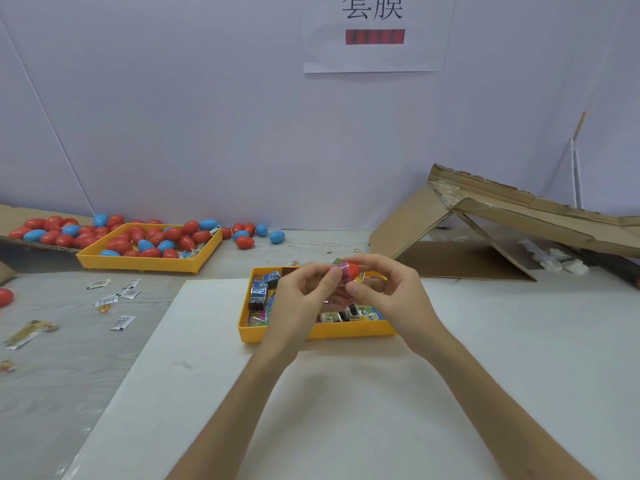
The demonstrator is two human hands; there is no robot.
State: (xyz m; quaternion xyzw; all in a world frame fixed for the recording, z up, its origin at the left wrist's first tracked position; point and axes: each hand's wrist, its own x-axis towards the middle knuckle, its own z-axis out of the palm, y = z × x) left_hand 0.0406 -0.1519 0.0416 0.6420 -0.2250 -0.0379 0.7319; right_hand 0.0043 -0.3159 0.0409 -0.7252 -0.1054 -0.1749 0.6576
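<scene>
Head view: left hand [301, 299] and right hand [388, 296] both pinch a red egg [352, 270], fingers [356, 291] curled round it. A pink sleeve [341, 274] sits over the egg's left end. The egg is held in the air above the near tray [322, 335], mid worktop [69, 341]. An egg tray [138, 264] sits by the far-left edge and a cardboard box [408, 223] far right.

Red egg [352, 270] w/ pink printed sleeve [343, 276]; yellow trays [145, 263].

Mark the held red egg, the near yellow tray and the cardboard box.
red egg [352, 270]: head view, bare red end.
near yellow tray [346, 332]: head view, front wall.
cardboard box [405, 225]: head view, left flap.
</scene>
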